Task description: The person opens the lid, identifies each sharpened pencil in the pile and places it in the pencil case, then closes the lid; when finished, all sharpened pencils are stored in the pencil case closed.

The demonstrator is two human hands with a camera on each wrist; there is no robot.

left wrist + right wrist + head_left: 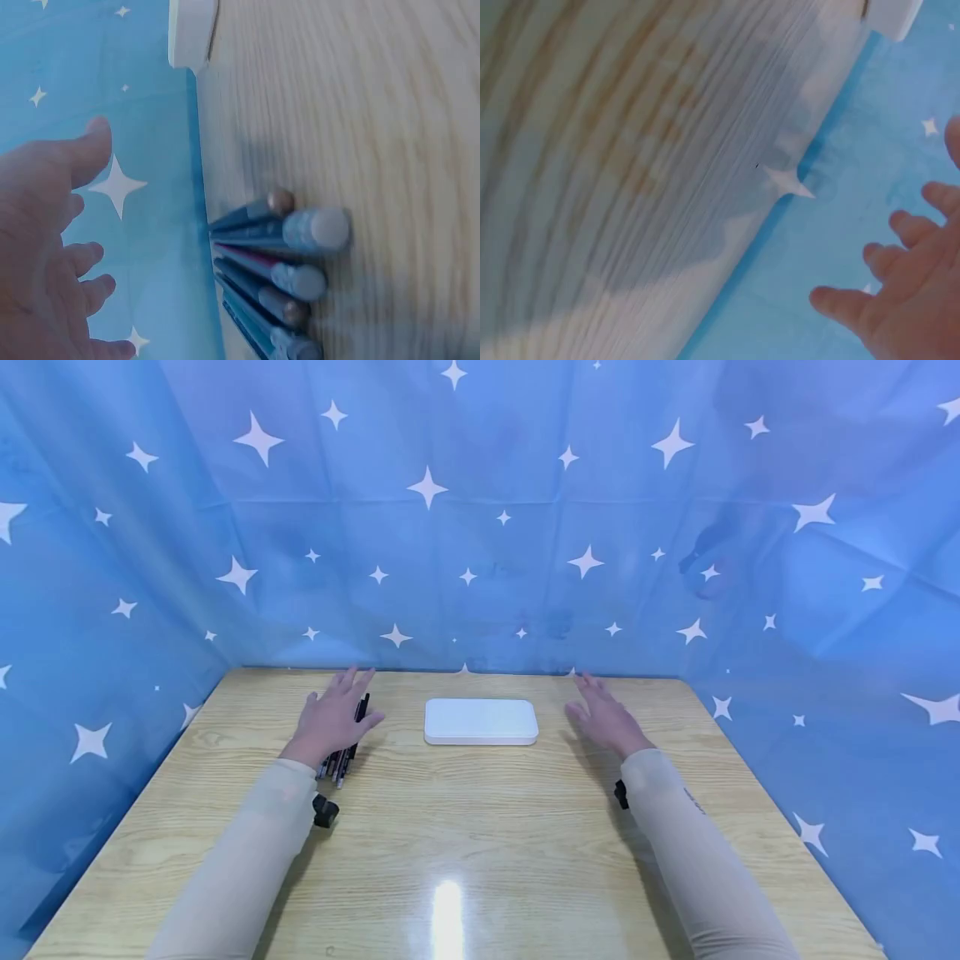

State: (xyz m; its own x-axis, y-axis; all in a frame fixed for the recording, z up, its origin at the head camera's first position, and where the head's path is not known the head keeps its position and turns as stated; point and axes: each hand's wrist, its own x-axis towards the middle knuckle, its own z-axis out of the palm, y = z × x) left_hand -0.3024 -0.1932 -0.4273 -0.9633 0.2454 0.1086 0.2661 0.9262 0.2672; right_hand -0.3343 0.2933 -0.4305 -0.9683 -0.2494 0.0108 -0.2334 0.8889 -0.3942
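My left hand (332,718) hovers with fingers spread over a bundle of dark pencils (343,766) at the left of the table. In the left wrist view that hand (45,247) holds nothing, and several pencils (259,262) with pale or brownish rounded ends lie side by side on the wood. A flat white box (481,721) with rounded corners sits between the two hands. To its right, my right hand (606,717) reaches forward with loosely spread fingers. The right wrist view also has this hand (907,285) holding nothing, a corner of the white box (895,15) at the top.
A light wood-grain table (480,827) lies under both arms. Blue curtains (495,535) with white stars hang along its back and sides. Small black devices (325,811) are strapped at both wrists over pale sleeves (240,852).
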